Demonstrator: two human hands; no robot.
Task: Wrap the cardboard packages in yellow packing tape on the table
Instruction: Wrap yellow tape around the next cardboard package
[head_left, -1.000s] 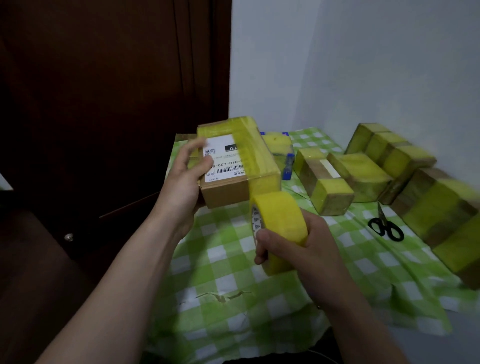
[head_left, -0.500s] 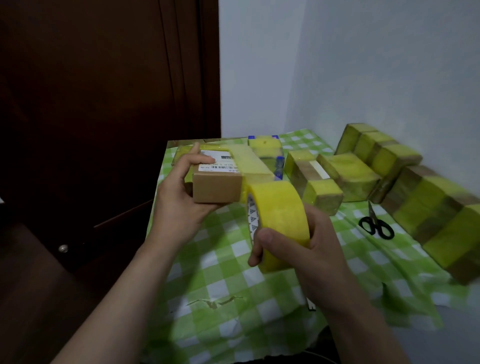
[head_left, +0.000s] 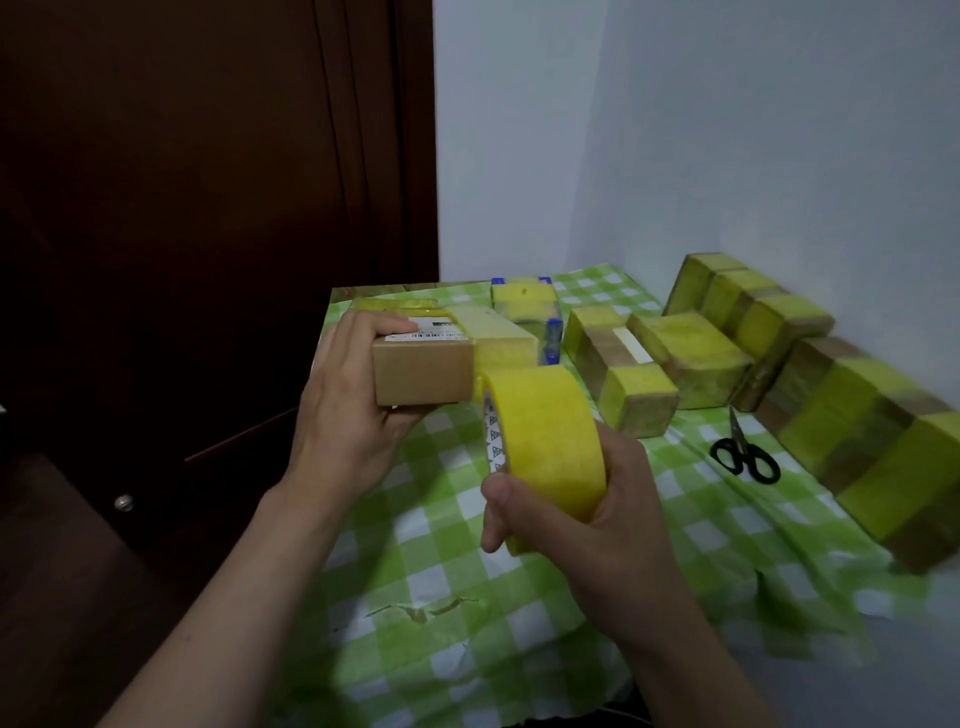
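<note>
My left hand grips a small cardboard package above the table, thumb on its top by a white label, fingers under it. A band of yellow tape runs over the package's right part. My right hand holds the yellow tape roll just below and right of the package, thumb on its near edge. The strip from the roll joins the package's right end.
A green-and-white checked cloth covers the table. Several taped packages lie at the back and along the right wall. Black scissors lie at right. A blue-edged taped box stands behind. A dark wooden door is at left.
The package has tipped from label-facing-me to flat, its bare cardboard side now toward me. The tape roll stayed close under its right end.
</note>
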